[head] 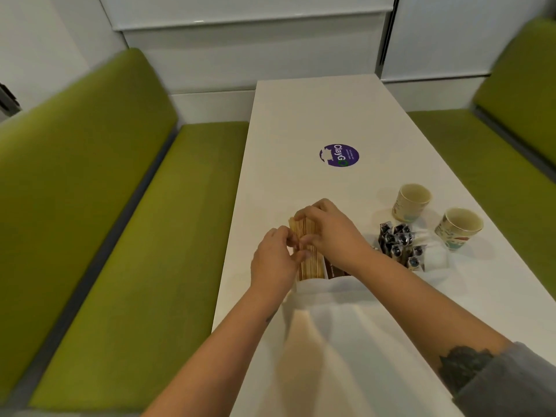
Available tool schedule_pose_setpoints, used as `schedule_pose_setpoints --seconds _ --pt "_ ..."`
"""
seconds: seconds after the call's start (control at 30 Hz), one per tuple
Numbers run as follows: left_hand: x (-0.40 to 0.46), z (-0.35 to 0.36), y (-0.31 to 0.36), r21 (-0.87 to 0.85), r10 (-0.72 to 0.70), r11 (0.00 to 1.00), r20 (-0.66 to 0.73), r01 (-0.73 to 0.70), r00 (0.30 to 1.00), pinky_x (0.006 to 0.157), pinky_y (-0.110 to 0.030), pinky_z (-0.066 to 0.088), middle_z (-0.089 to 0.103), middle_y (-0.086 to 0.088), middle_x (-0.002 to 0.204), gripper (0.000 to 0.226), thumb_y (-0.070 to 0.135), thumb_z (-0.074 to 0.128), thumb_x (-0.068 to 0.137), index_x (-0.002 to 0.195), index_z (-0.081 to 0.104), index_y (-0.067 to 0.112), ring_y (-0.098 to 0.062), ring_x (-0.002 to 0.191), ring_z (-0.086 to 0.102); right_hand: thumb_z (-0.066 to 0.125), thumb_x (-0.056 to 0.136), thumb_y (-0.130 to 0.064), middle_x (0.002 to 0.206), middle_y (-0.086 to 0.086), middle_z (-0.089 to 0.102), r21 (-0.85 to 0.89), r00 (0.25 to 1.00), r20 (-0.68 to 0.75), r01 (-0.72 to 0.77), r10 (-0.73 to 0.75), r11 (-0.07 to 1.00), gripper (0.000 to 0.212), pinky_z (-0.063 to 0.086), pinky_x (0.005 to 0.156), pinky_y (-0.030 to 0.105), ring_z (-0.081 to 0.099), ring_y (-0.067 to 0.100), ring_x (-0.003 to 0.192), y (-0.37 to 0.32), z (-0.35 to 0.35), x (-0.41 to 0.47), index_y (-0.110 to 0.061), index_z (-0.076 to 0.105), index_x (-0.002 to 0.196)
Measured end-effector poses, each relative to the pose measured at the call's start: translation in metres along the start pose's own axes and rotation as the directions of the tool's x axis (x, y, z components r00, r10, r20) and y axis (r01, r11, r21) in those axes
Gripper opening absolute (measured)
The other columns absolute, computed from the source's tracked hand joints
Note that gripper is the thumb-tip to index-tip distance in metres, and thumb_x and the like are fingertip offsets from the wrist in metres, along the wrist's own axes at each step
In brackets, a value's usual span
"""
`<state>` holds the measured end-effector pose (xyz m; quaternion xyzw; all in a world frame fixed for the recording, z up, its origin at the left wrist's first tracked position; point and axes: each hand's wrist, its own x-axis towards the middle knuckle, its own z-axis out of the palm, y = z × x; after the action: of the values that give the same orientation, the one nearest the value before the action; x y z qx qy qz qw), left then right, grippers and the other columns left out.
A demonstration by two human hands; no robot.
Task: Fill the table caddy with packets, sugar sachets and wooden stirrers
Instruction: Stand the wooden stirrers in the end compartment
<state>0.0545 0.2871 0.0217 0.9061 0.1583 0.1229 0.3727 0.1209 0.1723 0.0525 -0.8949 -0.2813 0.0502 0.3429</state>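
both forearms reach over the white table [301, 121] to a bundle of wooden stirrers [307, 248].
left hand [275, 260] pinches the stirrers' near side; right hand [331, 230] curls over their top. they stand in the white caddy [316, 285], beside brown packets [337, 270]. dark sachets [398, 245] and two paper cups [412, 201] sit to the right.
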Motion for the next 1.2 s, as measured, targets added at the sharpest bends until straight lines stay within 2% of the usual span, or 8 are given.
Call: schedule_pose_setpoints --seconds 0.17,0.27,0.37,0.53,0.77,0.97,1.1,1.2 --pt "0.004 0.001 -0.003 0.026 -0.082 0.996 -0.016 0.083 0.996 0.067 -0.028 0.038 0.045 0.007 0.099 0.047 0.040 0.077 0.071 0.097 0.044 0.020 -0.015 0.081 0.049 0.064 0.087 -0.017 0.123 -0.004 0.043 0.095 0.979 -0.192 -0.049 0.066 0.994 0.038 0.038 0.079 0.022 0.051 0.010 0.086 0.005 -0.005 -0.002 -0.028 0.056 0.122" --pt "0.010 0.006 -0.004 -0.109 -0.115 0.988 -0.015 0.113 0.993 0.096 -0.036 0.042 0.041 -0.002 0.127 0.059 0.036 0.068 0.082 0.128 0.038 0.014 -0.021 0.117 0.045 0.050 0.094 -0.014 0.131 0.002 0.049 -0.004 0.941 -0.291 -0.182 0.173 0.983 0.041 0.038 0.093 0.035 0.054 0.023 0.109 0.012 -0.005 -0.002 -0.026 0.046 0.133" --pt "0.016 0.013 0.000 -0.251 -0.154 0.949 0.162 0.192 0.975 0.111 -0.048 0.030 0.033 -0.002 0.149 0.069 0.031 0.053 0.094 0.147 0.012 0.016 -0.023 0.136 0.034 0.042 0.097 -0.017 0.130 0.004 0.055 -0.149 0.931 -0.183 -0.343 0.315 0.927 0.052 0.017 0.110 0.046 0.046 0.025 0.125 0.016 0.002 0.000 -0.026 0.025 0.145" --pt "0.023 0.019 0.007 -0.219 -0.131 0.957 0.260 0.190 0.957 0.112 -0.051 0.026 0.042 -0.002 0.143 0.068 0.026 0.045 0.098 0.148 0.000 0.025 -0.025 0.131 0.042 0.037 0.097 -0.015 0.117 0.002 0.064 -0.103 0.929 -0.064 -0.370 0.365 0.923 0.056 -0.005 0.114 0.050 0.054 0.023 0.117 0.013 0.011 0.008 -0.028 0.017 0.148" --pt "0.026 0.018 0.010 -0.142 -0.068 0.984 0.272 0.111 0.960 0.105 -0.043 0.034 0.056 0.010 0.095 0.050 0.020 0.033 0.099 0.142 0.013 0.036 -0.028 0.114 0.048 0.035 0.095 -0.006 0.092 -0.002 0.068 -0.084 0.966 -0.096 -0.247 0.239 0.965 0.060 0.004 0.114 0.041 0.060 0.018 0.100 0.004 0.007 0.003 -0.034 0.020 0.146" --pt "0.029 0.021 0.002 -0.104 -0.071 0.989 0.278 0.103 0.958 0.089 -0.025 0.019 0.056 0.010 0.113 0.049 0.019 0.031 0.099 0.142 0.015 0.036 -0.026 0.119 0.043 0.033 0.097 -0.011 0.083 -0.008 0.059 -0.185 0.975 -0.032 -0.223 0.221 0.957 0.048 0.005 0.115 0.044 0.059 0.019 0.104 0.006 0.010 -0.002 -0.027 0.030 0.143" --pt "0.032 0.017 0.002 -0.167 -0.046 0.981 0.279 0.096 0.959 0.110 -0.037 0.028 0.044 0.002 0.138 0.067 0.015 0.044 0.095 0.144 0.006 0.040 -0.026 0.124 0.043 0.034 0.099 -0.014 0.115 0.008 0.063 -0.037 0.981 -0.008 -0.192 0.191 0.981 0.052 0.032 0.108 0.041 0.055 0.026 0.112 0.010 0.010 0.000 -0.023 0.021 0.148" --pt "0.030 0.014 0.006 -0.130 0.065 0.991 0.218 -0.037 0.974 0.108 -0.020 0.019 0.018 -0.001 0.154 0.064 0.008 0.044 0.096 0.149 0.011 0.023 -0.015 0.138 0.027 0.033 0.099 -0.013 0.136 0.011 0.051 0.002 0.978 0.019 -0.209 0.209 0.978 0.053 0.040 0.099 0.036 0.049 0.028 0.123 0.007 0.009 0.000 -0.022 0.018 0.150"
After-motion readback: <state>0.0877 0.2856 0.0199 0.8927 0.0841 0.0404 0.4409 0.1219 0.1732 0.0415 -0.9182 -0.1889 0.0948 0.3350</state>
